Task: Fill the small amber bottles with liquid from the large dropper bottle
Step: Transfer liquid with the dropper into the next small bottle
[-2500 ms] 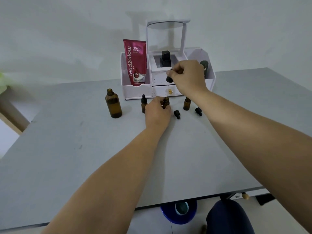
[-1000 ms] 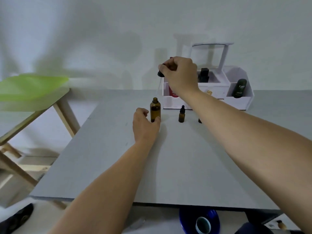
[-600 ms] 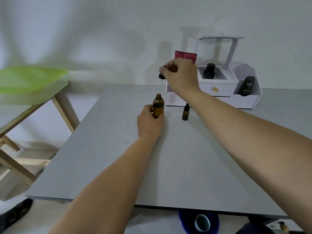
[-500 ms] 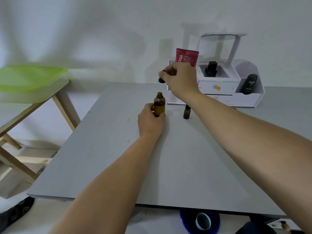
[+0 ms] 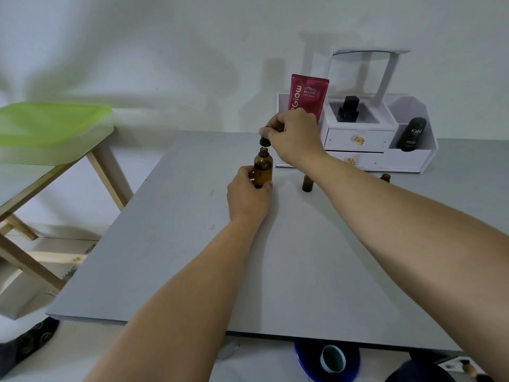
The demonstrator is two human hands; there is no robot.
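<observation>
The large amber dropper bottle (image 5: 263, 168) stands upright on the grey table (image 5: 192, 257), and my left hand (image 5: 248, 195) grips its lower body. My right hand (image 5: 293, 135) pinches the black dropper cap (image 5: 264, 141) just above the bottle's open neck, with the pipette reaching down into it. One small amber bottle (image 5: 307, 183) stands to the right, partly behind my right forearm. A second small amber bottle (image 5: 385, 177) peeks out beyond that forearm. Other small bottles and caps are hidden by the arm.
A white organiser (image 5: 399, 158) with drawers stands at the table's back right, holding a red tube (image 5: 308, 100), a black bottle (image 5: 348, 108) and a dark tube (image 5: 411, 133). A wooden stool with a green tray (image 5: 49, 122) stands left of the table. A blue bucket (image 5: 327, 359) sits below.
My left hand moved from a small bottle to the large bottle and gripped it. My right hand carried the dropper over and lowered it to the large bottle's neck.
</observation>
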